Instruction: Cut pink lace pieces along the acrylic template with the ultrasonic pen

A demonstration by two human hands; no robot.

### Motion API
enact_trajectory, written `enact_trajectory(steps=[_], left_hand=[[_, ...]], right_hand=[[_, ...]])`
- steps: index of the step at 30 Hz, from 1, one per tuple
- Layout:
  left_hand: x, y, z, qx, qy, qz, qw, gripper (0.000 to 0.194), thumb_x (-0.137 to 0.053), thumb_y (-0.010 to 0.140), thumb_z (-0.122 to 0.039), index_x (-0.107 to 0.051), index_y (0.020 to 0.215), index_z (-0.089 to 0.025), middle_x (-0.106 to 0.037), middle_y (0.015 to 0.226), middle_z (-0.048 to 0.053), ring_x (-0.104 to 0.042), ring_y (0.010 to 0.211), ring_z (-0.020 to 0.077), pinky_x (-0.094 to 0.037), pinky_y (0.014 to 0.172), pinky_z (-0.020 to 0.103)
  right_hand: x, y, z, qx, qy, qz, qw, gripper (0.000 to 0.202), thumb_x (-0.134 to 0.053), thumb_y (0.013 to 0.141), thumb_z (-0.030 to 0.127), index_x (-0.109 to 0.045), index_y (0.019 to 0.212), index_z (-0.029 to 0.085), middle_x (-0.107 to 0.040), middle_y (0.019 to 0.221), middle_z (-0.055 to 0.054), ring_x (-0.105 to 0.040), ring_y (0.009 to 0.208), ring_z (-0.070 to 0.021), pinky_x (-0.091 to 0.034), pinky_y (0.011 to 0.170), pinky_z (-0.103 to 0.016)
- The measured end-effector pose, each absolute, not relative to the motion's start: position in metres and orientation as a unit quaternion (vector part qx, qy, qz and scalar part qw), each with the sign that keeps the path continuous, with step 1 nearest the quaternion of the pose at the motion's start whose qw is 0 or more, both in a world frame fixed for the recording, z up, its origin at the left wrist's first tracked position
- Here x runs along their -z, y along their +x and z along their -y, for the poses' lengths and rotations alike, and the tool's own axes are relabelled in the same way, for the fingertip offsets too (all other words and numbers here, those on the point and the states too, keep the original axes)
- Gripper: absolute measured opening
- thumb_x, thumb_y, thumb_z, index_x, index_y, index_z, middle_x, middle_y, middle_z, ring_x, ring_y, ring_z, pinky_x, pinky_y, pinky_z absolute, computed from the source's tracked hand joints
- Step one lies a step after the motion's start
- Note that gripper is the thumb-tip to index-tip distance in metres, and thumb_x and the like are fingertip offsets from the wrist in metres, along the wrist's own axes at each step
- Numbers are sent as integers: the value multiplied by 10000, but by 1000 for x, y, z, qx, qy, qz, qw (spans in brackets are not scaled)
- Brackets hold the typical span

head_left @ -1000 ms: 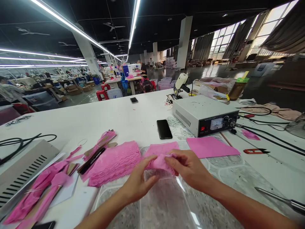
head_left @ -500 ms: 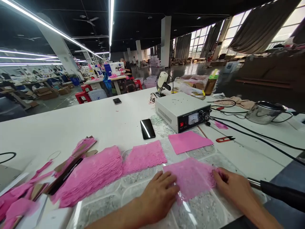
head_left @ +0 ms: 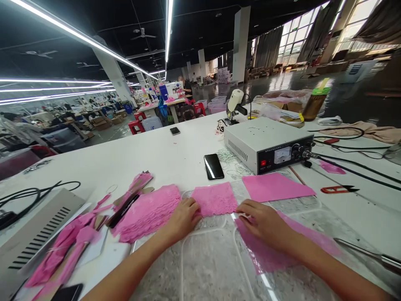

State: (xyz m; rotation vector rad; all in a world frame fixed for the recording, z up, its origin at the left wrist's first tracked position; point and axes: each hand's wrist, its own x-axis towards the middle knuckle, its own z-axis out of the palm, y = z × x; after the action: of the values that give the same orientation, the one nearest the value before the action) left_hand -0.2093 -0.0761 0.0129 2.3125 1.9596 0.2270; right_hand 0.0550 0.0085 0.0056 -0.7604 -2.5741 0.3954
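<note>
A pink lace piece (head_left: 214, 196) with a scalloped lower edge lies flat on the clear, patterned table mat (head_left: 206, 267). My left hand (head_left: 184, 217) has its fingers curled at the lower left corner of this piece. At the opposite corner my right hand (head_left: 263, 219) pinches the scalloped edge between thumb and fingers. Beneath my right wrist and forearm lies a sheer pink fabric piece (head_left: 266, 255), partly hidden. A stack of pink lace pieces (head_left: 150, 213) is just left of my left hand. Above my right hand rests a smooth pink fabric piece (head_left: 278, 187).
Behind the fabric stand a phone (head_left: 214, 166) and a grey power box (head_left: 269, 138) with cables. Red thread snips (head_left: 340, 189) and a metal-tipped handheld tool (head_left: 366, 253) lie at right. Pink fabric bundles (head_left: 69, 251) and another vented box (head_left: 40, 230) occupy the left.
Both hands have moved away from the sheer pink piece up to the lace piece beside the stack. My right hand has let go of the sheer piece. The view has turned left.
</note>
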Motion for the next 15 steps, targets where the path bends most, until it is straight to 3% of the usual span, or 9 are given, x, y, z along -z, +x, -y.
enact_trajectory(steps=[4,15], left_hand=[[-7,-205,74,-61,757,-648,62,199,-591,962,-305,-625,1076,-145,-638,1086,63,-632,973,195,-533,864,407],[-10,-217,57,-80,736,-648,176,290,-586,965,-339,-587,1190,-156,-614,1166,82,-637,973,201,-554,831,394]], right_hand=[[6,19,-17,-97,-219,955,178,162,-522,806,77,-650,822,175,-672,841,-64,-607,755,-188,-442,647,-287],[14,9,-26,-86,-238,952,173,217,-470,897,112,-632,767,175,-659,756,-47,-580,686,-164,-391,598,-271]])
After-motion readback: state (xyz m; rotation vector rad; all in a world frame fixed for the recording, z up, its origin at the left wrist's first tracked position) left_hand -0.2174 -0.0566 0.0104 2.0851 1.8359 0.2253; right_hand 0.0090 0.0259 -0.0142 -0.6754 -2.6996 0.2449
